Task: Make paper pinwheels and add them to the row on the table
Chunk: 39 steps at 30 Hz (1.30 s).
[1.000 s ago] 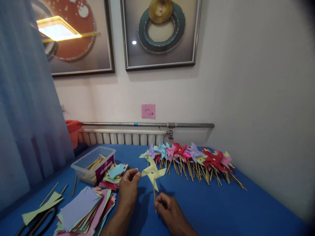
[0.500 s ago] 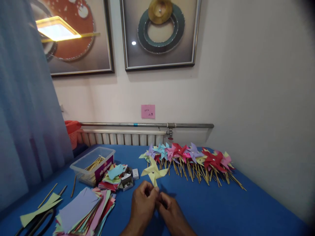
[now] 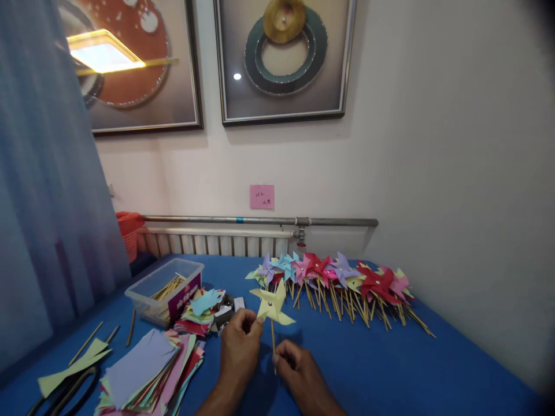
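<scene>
A pale yellow paper pinwheel (image 3: 272, 304) with a metal pin at its centre stands upright on a thin wooden stick (image 3: 273, 335). My right hand (image 3: 299, 367) pinches the stick low down, near its bottom end. To the left of the stick, my left hand (image 3: 240, 344) has its thumb and fingers closed at the tip of the pinwheel's lower left blade; how firmly they grip it is hard to see. Beyond my hands lies a row of finished-looking pinwheels (image 3: 318, 266) in several colours, their sticks pointing towards me.
At left stand a clear plastic box (image 3: 147, 294) of sticks, a pile of cut paper pieces (image 3: 203, 306) and small boxes of pins (image 3: 223, 318). Nearer are a stack of coloured paper (image 3: 139, 367), scissors (image 3: 78, 390) and pale green paper strips (image 3: 73, 370). A wall bounds the blue table (image 3: 390, 370).
My left hand has moved left, off the stick and up to a blade. The pinwheel's blades have turned. My right hand stays low, and more of the stick shows.
</scene>
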### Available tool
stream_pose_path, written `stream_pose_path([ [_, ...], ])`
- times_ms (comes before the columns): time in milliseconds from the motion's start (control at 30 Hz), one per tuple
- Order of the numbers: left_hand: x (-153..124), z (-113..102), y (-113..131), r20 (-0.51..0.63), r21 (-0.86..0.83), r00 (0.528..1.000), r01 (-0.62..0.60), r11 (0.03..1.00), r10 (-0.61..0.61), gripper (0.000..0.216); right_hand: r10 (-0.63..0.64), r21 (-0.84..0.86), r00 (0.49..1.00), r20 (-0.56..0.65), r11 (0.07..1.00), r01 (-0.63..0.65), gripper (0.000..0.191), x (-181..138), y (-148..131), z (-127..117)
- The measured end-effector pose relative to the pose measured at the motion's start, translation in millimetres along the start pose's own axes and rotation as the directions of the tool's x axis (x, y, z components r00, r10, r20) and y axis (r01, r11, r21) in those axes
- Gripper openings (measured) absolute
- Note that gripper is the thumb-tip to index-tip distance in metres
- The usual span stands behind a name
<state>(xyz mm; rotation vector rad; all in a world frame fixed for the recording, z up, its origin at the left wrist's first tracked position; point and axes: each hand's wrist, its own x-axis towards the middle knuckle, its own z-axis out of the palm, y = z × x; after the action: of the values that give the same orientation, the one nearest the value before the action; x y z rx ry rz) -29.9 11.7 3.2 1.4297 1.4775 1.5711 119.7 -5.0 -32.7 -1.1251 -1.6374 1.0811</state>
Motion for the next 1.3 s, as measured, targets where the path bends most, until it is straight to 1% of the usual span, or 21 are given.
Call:
stream_pose_path([
  [133, 4, -6, 2, -0.03, 0.102, 0.999, -0.033, 0.994, 0.037, 0.019, 0.0, 0.015, 1.0, 0.011, 1.0, -0.001, 0.018, 1, -1, 0],
  [233, 5, -10, 2, -0.064, 0.183, 0.992, -0.1, 0.978, 0.113, 0.016, -0.009, 0.016, 1.0, 0.018, 1.0, 0.009, 0.019, 1, 0, 1],
  [367, 8, -13, 0, -0.105, 0.271, 0.967, -0.196, 0.942, 0.231, 0.012, -0.004, 0.029, 1.0, 0.019, 1.0, 0.004, 0.02, -2, -1, 2],
  [533, 13, -18, -5, -0.113, 0.34, 0.939, -0.272, 0.9, 0.326, 0.013, 0.025, 0.065, 0.999, 0.022, 0.998, -0.027, 0.017, -4, -3, 4],
  [600, 13, -19, -5, -0.12, 0.347, 0.933, -0.28, 0.895, 0.339, 0.015, 0.033, 0.064, 0.999, 0.021, 0.997, -0.034, 0.017, -2, -3, 3],
  [667, 10, -19, -3, -0.151, 0.337, 0.929, -0.273, 0.901, 0.337, 0.018, 0.033, 0.048, 0.999, -0.014, 0.998, -0.033, 0.018, 0, -2, 1],
  [733, 5, -16, 1, -0.173, 0.315, 0.93, -0.259, 0.913, 0.323, 0.017, 0.028, 0.032, 0.998, -0.057, 0.999, -0.026, 0.021, 2, 0, -1],
  [767, 2, -14, 3, -0.161, 0.294, 0.939, -0.249, 0.923, 0.304, 0.014, 0.026, 0.033, 0.997, -0.073, 0.999, -0.023, 0.022, 3, 1, -1],
  [833, -5, -7, 6, -0.078, 0.212, 0.971, -0.205, 0.955, 0.226, 0.012, 0.024, 0.048, 0.996, -0.081, 0.999, -0.02, 0.023, 5, 3, -2],
  [900, -10, 2, 7, 0.043, 0.069, 0.994, -0.104, 0.992, 0.101, 0.021, 0.016, 0.057, 0.997, -0.08, 0.998, -0.012, 0.023, 5, 4, -2],
  [967, -13, 10, 7, 0.136, -0.058, 0.991, 0.011, 0.998, -0.003, 0.027, 0.001, 0.045, 0.997, -0.079, 0.999, 0.002, 0.023, 5, 4, -1],
  [1000, -13, 13, 6, 0.162, -0.101, 0.986, 0.055, 0.993, -0.038, 0.028, -0.005, 0.035, 0.997, -0.077, 0.999, 0.008, 0.024, 4, 4, -1],
  [1100, -12, 17, 2, 0.175, -0.165, 0.981, 0.11, 0.98, -0.081, 0.028, -0.021, 0.016, 0.998, -0.051, 1.0, 0.022, 0.023, 3, 3, 0],
  [1300, -10, 17, -2, 0.141, -0.194, 0.986, 0.113, 0.974, -0.087, 0.025, -0.033, 0.033, 0.998, -0.046, 0.999, 0.034, 0.022, 0, -2, 2],
])
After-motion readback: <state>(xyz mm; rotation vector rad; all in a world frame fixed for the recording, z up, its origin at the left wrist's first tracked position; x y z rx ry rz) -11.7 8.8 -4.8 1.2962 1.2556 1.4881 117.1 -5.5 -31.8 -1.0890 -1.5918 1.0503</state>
